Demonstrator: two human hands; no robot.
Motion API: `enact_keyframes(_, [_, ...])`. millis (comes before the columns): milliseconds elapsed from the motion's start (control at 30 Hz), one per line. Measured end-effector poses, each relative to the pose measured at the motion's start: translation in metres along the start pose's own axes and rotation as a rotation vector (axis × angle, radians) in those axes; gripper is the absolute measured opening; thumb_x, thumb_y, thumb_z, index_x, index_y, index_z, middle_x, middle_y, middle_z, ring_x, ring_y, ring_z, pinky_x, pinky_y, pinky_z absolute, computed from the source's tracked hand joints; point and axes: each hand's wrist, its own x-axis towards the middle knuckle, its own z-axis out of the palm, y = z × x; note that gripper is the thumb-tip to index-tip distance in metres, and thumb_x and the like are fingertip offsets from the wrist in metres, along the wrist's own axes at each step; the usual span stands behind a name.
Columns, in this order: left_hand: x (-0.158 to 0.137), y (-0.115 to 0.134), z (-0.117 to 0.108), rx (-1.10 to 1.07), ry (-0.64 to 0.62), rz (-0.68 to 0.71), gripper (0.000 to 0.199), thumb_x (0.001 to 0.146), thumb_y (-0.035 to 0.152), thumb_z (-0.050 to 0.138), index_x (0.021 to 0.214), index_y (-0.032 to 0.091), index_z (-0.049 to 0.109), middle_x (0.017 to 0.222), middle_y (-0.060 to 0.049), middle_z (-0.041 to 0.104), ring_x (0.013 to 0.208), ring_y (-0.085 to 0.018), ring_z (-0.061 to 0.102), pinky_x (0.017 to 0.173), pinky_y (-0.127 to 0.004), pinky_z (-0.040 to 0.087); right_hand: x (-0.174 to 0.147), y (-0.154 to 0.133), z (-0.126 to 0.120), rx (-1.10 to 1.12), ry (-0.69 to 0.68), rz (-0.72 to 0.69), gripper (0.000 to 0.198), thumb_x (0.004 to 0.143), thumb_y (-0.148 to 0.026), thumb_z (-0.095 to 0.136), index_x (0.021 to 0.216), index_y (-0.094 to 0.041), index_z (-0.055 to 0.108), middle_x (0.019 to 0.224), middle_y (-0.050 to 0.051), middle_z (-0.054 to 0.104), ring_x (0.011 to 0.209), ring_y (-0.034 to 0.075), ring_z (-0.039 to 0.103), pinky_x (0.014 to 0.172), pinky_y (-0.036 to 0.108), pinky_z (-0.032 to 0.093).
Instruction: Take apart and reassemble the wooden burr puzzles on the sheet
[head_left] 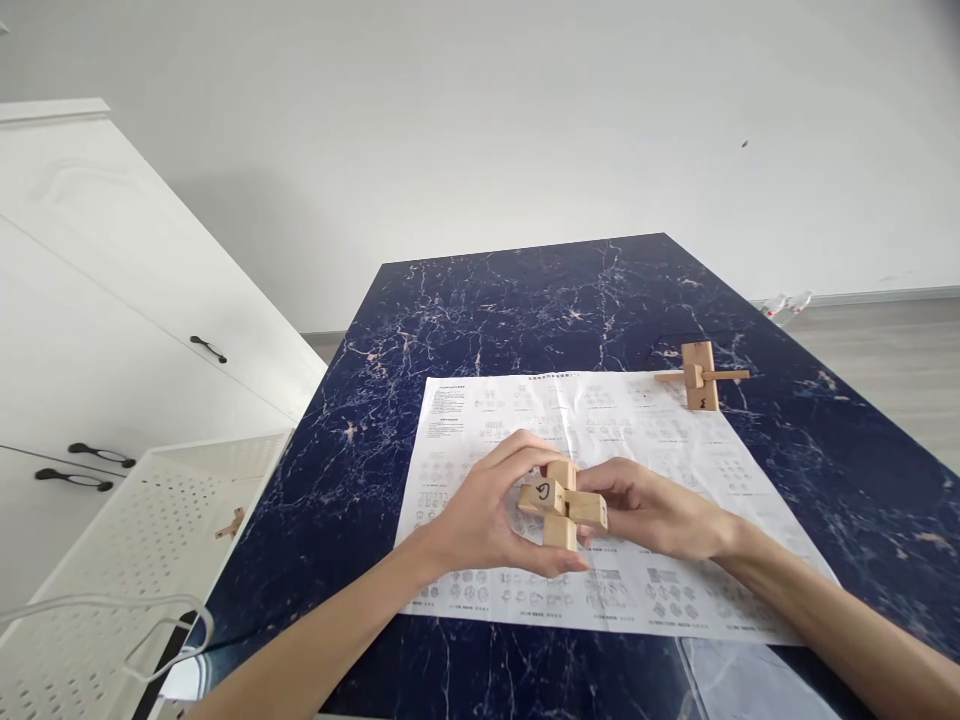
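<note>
The wooden cross (559, 500) is up in both hands, over the big paper sheet (450, 440) on the blue desk (465, 320). It is made of chunky bars, and one has a black mark like a G. The left hand (480, 510) has its thumb under the low end and its fingers over the top end, so it pinches the cross from both ends. The right hand (660, 505) has its fingers curled in close by the right side. Some tips hide behind the wood, so I can't tell if they pinch hard or just touch.

The cross looks light and hard — it should not bend or squash. Bare wood should not be very slippery. The bars seem to fit into each other, so a loose one might slide out if pulled. The best place to hold is round the middle, or on two ends across from each other — nice and gentle. Another wooden cross (701, 390), with a thin stick through it, sits at the paper's far right corner.
</note>
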Motion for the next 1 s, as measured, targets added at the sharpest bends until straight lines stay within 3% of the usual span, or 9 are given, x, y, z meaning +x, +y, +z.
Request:
enact_keyframes(133, [0.001,0.000,0.001,-0.004,0.101,-0.038,0.062,0.073,0.066,0.089,0.112,0.022,0.068,0.108,-0.007,0.065,0.096,-0.025,0.064,0.087,-0.042,0.056,0.001,-0.005,0.006,-0.058,0.065,-0.005,0.033,0.103,-0.051,0.066,0.100,-0.018,0.070,0.093,0.004,0.070,0.084,0.019,0.064,0.076,0.032,0.053])
enact_keyframes(267, [0.000,-0.001,0.001,-0.030,0.130,-0.027,0.058,0.076,0.063,0.089,0.111,0.022,0.068,0.107,-0.007,0.065,0.094,-0.023,0.063,0.086,-0.040,0.055,0.000,-0.005,0.012,-0.233,0.139,-0.036,0.034,0.105,-0.050,0.064,0.090,-0.019,0.065,0.086,0.002,0.067,0.076,0.016,0.058,0.070,0.029,0.049])
enact_keyframes(433, [-0.001,0.002,0.003,-0.066,0.044,-0.011,0.059,0.075,0.063,0.089,0.112,0.022,0.069,0.106,-0.007,0.068,0.093,-0.024,0.066,0.085,-0.040,0.056,-0.002,-0.007,0.011,-0.066,-0.070,-0.077,0.042,0.110,-0.054,0.053,0.089,-0.019,0.065,0.078,0.002,0.066,0.066,0.014,0.056,0.064,0.028,0.050])
enact_keyframes(600, [-0.002,0.005,0.007,-0.099,0.007,0.094,0.064,0.071,0.062,0.091,0.117,0.022,0.070,0.106,-0.008,0.072,0.094,-0.025,0.070,0.085,-0.040,0.059,0.001,-0.003,0.010,0.329,-0.429,-0.061,0.045,0.108,-0.057,0.054,0.092,-0.017,0.066,0.065,0.001,0.064,0.053,0.012,0.055,0.056,0.025,0.052])
enact_keyframes(667, [-0.003,0.004,0.007,-0.056,0.055,0.143,0.065,0.070,0.060,0.093,0.119,0.023,0.070,0.105,-0.008,0.072,0.091,-0.024,0.070,0.083,-0.040,0.060,0.002,-0.001,0.010,0.376,-0.404,-0.026,0.042,0.107,-0.057,0.057,0.098,-0.017,0.066,0.068,0.001,0.066,0.054,0.013,0.058,0.058,0.026,0.054])
enact_keyframes(800, [-0.003,0.002,0.004,0.082,0.176,0.237,0.073,0.066,0.050,0.098,0.127,0.022,0.069,0.111,-0.009,0.073,0.092,-0.024,0.070,0.083,-0.039,0.061,0.001,0.001,0.008,0.357,-0.208,0.004,0.036,0.105,-0.054,0.064,0.113,-0.019,0.064,0.084,0.002,0.068,0.065,0.013,0.062,0.068,0.029,0.057])
enact_keyframes(1000, [-0.004,0.004,0.007,0.129,0.098,0.372,0.084,0.065,0.048,0.100,0.138,0.023,0.064,0.112,-0.009,0.074,0.097,-0.026,0.071,0.086,-0.040,0.062,0.001,0.000,0.003,0.307,-0.356,-0.020,0.032,0.110,-0.046,0.059,0.101,-0.016,0.066,0.075,0.000,0.061,0.062,0.011,0.057,0.063,0.024,0.049])
